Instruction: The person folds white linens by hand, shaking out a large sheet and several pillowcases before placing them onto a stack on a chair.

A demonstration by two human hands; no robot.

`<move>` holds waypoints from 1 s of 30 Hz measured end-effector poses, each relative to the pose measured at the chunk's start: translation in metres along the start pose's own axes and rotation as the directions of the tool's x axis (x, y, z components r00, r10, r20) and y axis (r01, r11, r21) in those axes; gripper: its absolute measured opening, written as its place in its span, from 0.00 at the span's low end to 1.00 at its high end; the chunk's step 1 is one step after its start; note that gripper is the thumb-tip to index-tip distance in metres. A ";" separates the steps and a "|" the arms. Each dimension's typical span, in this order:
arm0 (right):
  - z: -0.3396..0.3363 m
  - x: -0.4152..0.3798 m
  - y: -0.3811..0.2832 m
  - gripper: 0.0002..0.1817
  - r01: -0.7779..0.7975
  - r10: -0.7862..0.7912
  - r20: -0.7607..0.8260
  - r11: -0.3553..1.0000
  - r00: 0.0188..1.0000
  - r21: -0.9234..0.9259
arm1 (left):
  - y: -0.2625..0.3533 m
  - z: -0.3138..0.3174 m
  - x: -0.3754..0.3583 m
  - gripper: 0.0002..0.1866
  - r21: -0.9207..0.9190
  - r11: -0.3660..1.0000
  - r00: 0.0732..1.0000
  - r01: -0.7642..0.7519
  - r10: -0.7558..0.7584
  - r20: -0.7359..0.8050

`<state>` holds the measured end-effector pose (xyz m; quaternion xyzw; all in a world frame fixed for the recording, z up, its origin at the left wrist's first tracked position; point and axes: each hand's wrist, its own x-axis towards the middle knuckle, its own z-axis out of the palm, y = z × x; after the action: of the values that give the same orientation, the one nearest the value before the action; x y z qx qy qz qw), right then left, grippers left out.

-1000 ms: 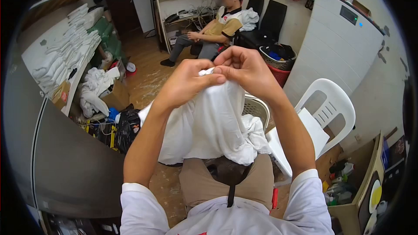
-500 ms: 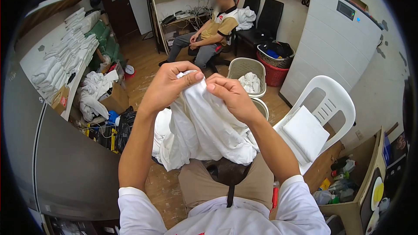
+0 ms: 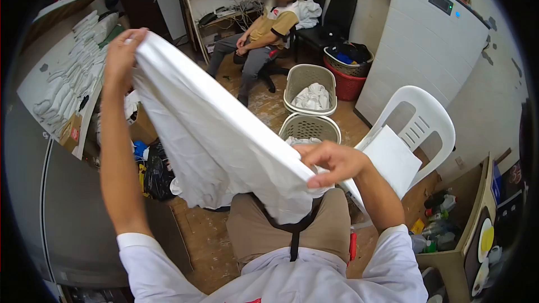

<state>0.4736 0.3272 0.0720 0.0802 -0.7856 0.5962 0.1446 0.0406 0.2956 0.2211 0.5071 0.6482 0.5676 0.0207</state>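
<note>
Your left hand [image 3: 120, 56] raised far left, fingers clamped on white cloth sheet [image 3: 219, 134] corner; your right hand [image 3: 331, 163] pinches its near edge, cloth stretched taut between.

White cloth sheet [image 3: 219, 134] is held stretched between left hand [image 3: 120, 56], raised at left, and right hand [image 3: 331, 163], lower right, over the lap. Two beige plastic laundry baskets [image 3: 309, 106] are set on the floor behind it; white plastic chair [image 3: 418, 123] is placed right of them, with a folded white cloth [image 3: 393, 160] on its seat.
</note>
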 end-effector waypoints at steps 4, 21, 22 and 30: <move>0.024 -0.041 -0.005 0.12 0.030 -0.033 0.094 0.999 0.995 0.037 | -0.047 -0.089 0.074 0.22 0.122 0.992 0.972 -0.025 0.053 -0.231; 0.026 -0.120 0.049 0.20 -0.454 0.321 -0.322 0.577 0.890 -0.679 | -0.008 -0.286 0.090 0.15 0.174 0.979 0.747 -0.108 0.195 -0.636; 0.024 -0.121 0.058 0.21 -0.499 0.294 -0.403 0.512 0.867 -0.699 | 0.006 -0.269 0.079 0.14 0.172 0.976 0.738 -0.131 0.213 -0.641; 0.005 -0.121 0.105 0.08 -0.478 -0.041 -0.562 0.476 0.826 -0.738 | 0.034 -0.280 0.078 0.13 0.259 0.951 0.695 -0.167 0.300 -0.654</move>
<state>0.5560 0.3456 -0.0647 -0.2675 -0.9099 0.1400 0.2845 -0.1443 0.1435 0.3889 0.3393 0.5879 0.6517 -0.3385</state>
